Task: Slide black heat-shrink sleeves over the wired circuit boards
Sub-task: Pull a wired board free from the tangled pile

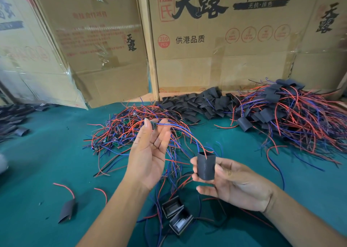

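1. Pinching a small board (153, 125) between thumb and fingertips, the left hand (148, 158) is raised with the palm up; its other fingers are loose.
2. The board's wires (185, 132) run right and down into the top of a sleeve (206, 166).
3. The right hand (231, 182) holds this sleeve upright between thumb and fingers.
4. Whether the wire ends come out at the bottom, I cannot tell.
5. Behind the hands lies a heap of wired boards (131, 132) on the green mat (47, 152).
6. Loose sleeves (197, 103) are piled near the boxes (216, 58); finished pieces (293, 111) lie at the right.
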A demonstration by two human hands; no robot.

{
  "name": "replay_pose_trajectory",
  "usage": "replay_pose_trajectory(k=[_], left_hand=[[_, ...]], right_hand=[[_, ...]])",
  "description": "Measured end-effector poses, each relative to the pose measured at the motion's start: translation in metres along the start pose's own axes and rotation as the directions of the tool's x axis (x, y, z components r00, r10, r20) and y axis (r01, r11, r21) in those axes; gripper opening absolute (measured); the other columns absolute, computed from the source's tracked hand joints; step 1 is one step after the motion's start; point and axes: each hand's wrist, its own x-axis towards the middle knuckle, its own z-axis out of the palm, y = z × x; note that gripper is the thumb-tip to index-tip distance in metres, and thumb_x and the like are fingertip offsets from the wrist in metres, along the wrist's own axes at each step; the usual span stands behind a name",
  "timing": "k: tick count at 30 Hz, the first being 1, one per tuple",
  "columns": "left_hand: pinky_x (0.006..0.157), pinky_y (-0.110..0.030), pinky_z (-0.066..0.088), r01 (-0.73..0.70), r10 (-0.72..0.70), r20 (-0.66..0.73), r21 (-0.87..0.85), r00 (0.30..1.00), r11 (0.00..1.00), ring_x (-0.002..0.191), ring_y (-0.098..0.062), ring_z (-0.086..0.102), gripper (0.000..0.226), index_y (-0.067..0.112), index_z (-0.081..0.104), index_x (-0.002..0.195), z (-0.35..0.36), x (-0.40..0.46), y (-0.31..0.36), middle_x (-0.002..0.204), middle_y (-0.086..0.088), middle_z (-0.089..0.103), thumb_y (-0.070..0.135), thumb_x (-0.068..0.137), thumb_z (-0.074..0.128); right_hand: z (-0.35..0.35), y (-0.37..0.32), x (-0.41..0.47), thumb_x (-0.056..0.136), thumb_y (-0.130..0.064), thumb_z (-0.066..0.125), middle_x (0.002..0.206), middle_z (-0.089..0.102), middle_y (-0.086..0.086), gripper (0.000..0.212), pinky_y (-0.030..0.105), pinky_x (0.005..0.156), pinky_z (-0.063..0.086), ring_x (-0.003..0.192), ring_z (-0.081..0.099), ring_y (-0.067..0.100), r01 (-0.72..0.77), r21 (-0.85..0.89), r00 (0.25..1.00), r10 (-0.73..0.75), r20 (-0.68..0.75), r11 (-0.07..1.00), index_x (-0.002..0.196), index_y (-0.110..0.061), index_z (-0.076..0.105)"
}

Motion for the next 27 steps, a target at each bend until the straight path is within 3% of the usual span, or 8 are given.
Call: replay_pose_trajectory(k=[7, 15, 27], left_hand=[[0.072, -0.020, 0.058, -0.019, 0.019, -0.029, 0.011, 0.999, 1.000, 0.089, -0.014, 0.074, 0.030, 0.011, 0.063, 0.100, -0.0019, 0.0022, -0.0028, 0.097, -0.009, 0.076, 0.034, 0.082, 0.067], [0.073, -0.020, 0.057, -0.040, 0.041, -0.038, 0.024, 0.998, 0.999, 0.092, -0.015, 0.073, 0.030, 0.011, 0.061, 0.103, -0.0048, 0.0039, -0.0041, 0.099, -0.010, 0.075, 0.033, 0.083, 0.066], [0.073, -0.021, 0.057, -0.108, 0.106, 0.027, 0.129, 0.994, 0.986, 0.086, -0.014, 0.073, 0.020, 0.014, 0.061, 0.095, -0.0059, 0.0027, -0.0048, 0.098, -0.009, 0.075, 0.032, 0.088, 0.063]], right_hand=[[-0.0013, 0.0019, 0.0009, 0.097, -0.015, 0.056, 0.130, 0.057, 0.011, 0.050, 0.042, 0.101, 0.044, 0.121, 0.054, 0.026, -0.001, -0.021, 1.000, 0.001, 0.001, 1.000, 0.141, 0.005, 0.042], [-0.0007, 0.0012, 0.0018, 0.098, -0.015, 0.055, 0.129, 0.056, 0.012, 0.049, 0.042, 0.100, 0.045, 0.121, 0.053, 0.026, -0.003, -0.022, 1.000, 0.003, -0.012, 1.000, 0.141, 0.004, 0.042], [-0.0008, 0.0006, 0.0022, 0.097, -0.020, 0.058, 0.125, 0.057, 0.010, 0.051, 0.041, 0.098, 0.046, 0.119, 0.053, 0.026, 0.023, -0.020, 1.000, -0.023, -0.020, 1.000, 0.140, 0.003, 0.044]])
